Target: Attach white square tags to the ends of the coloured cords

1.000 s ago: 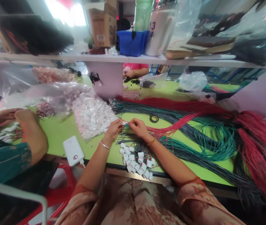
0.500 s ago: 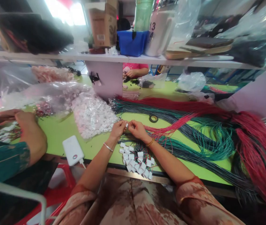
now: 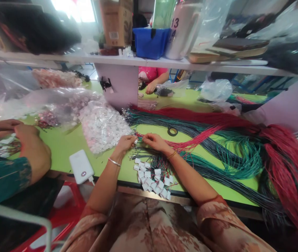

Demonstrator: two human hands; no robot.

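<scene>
My left hand (image 3: 126,142) is closed on a small white connector (image 3: 136,141) beside the bag of white connectors (image 3: 104,127). Just to the right, my right hand (image 3: 154,141) has its thumb and fingers pinched together over the wire ends; what it holds is too small to make out. Red wires (image 3: 185,145) run rightward from behind it. Below both hands lies a pile of white connectors with wires (image 3: 152,182) at the table's front edge. Green and black wires (image 3: 203,168) stretch off to the right.
A white power bank (image 3: 81,167) and a black tape roll (image 3: 172,131) lie on the green table (image 3: 59,150). A co-worker's arm (image 3: 33,147) is at the left. A shelf (image 3: 85,62) with a blue bin (image 3: 152,43) crosses above. Another person's hand (image 3: 151,87) shows behind.
My left hand has moved left, away from my right hand, and a gap has opened between them. The hand of the person behind has moved slightly right and down.
</scene>
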